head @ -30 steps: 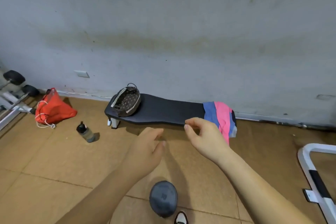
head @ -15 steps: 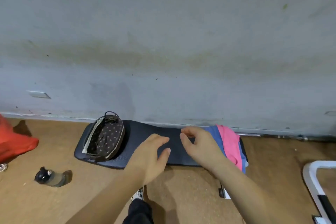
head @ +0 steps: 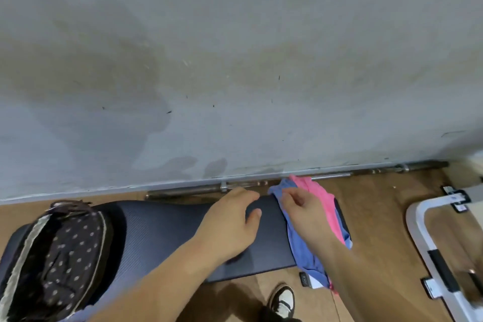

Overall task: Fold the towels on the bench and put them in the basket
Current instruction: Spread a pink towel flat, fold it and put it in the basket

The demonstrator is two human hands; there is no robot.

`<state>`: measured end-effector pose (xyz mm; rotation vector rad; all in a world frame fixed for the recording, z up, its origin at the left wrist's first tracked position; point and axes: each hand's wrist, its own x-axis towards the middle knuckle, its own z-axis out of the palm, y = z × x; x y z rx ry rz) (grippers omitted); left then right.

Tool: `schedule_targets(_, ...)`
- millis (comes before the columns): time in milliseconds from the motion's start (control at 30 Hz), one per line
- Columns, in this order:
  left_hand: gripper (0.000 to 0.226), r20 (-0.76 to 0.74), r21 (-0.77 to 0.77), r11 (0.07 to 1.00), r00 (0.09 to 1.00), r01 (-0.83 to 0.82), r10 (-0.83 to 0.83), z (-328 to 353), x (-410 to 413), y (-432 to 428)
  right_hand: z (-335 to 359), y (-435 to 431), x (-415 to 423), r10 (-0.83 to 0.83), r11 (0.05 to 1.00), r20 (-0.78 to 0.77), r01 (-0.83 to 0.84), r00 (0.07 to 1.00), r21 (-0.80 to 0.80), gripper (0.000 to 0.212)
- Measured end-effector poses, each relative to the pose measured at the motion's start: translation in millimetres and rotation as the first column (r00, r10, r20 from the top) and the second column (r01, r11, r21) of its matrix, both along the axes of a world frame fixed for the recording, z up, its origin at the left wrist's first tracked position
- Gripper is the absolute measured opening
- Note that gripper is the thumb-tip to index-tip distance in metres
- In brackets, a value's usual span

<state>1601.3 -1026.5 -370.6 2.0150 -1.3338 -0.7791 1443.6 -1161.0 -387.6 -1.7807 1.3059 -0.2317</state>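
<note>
The table [head: 170, 230] carries the basket [head: 34, 238] at its left end, with the blue towel [head: 300, 251] and pink towel [head: 326, 204] draped over its right end. The left hand [head: 230, 225] hovers, fingers apart. The right hand [head: 303, 212] curls onto the blue towel, its grip unclear: probably the first pickup, which next needs a firm pinch.

No readable writing anywhere here, not a word, brand or number. Over at the right edge the white metal frame [head: 418, 219] carries a black-and-white sticker [head: 456, 200] near its top corner and a second sticker [head: 431, 289] lower down, both far too blurred to make out. At lower centre, a small black tag [head: 304, 279] sits by the hanging end of the blue towel [head: 299, 251], and its print is too tiny to read.
</note>
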Motion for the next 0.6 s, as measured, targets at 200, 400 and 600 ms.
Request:
schedule_targets(200, 0.038, -0.084, 0.016, 1.000, 0.996, -0.010, 0.011, -176.5, -40.9, -67.3, -195.3, -64.8, -46.4, -0.145, 0.988, -0.154, 0.135, 0.977, -0.076, 0.026)
schedule_targets(400, 0.027, -0.092, -0.101, 0.990, 0.990, 0.101, -0.110, -293.7, -93.5, -109.7, -323.7, -118.4, -92.7, -0.220, 0.840, -0.326, 0.009, 0.919, -0.543, 0.030)
schedule_targets(600, 0.018, -0.030, -0.191, 0.974, 0.991, 0.120, -0.128, -338.9, -111.6, -117.7, -352.5, -142.0, -135.0, -0.291, 0.827, -0.252, 0.111, 0.923, -0.551, 0.014)
